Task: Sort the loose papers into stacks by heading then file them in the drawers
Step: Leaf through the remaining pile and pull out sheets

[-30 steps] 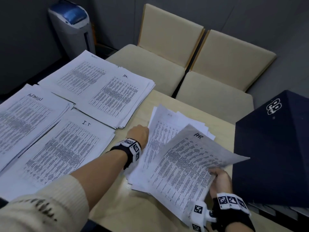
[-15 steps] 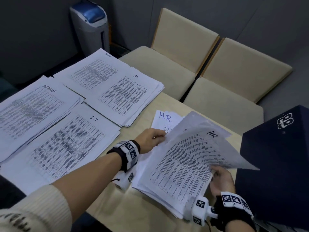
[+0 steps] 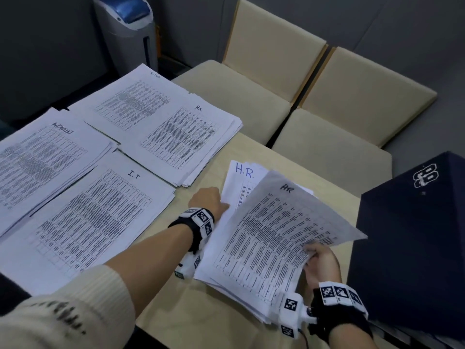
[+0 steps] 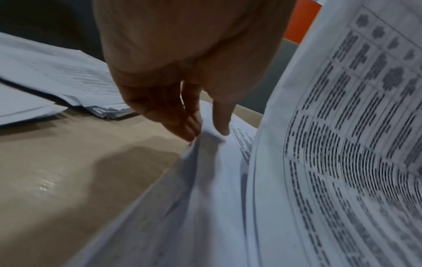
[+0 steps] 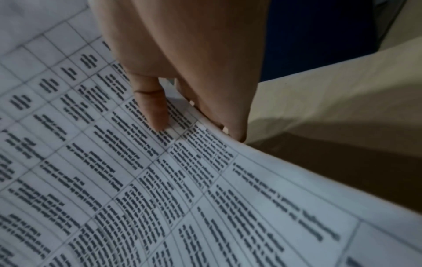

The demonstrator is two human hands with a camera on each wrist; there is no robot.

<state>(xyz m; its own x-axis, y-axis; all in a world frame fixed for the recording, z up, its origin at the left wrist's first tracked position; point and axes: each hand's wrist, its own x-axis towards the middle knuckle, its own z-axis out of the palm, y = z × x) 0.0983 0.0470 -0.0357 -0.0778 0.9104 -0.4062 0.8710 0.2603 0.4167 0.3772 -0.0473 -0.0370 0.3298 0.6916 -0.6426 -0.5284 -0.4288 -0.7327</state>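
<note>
The left hand (image 3: 210, 199) has slid back along the loose pile (image 3: 241, 293), pinching a lower sheet's edge. The right hand (image 3: 320, 264) pinches the lifted "HR" sheet (image 3: 281, 238), printed tables curling above that pile.

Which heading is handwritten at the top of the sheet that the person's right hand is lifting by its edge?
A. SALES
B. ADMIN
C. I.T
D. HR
D: the lifted sheet, pinched at its right edge by the right hand, bears "HR" near its top, while the ADMIN stack and the I.T stack lie flat farther left on the table.
</note>
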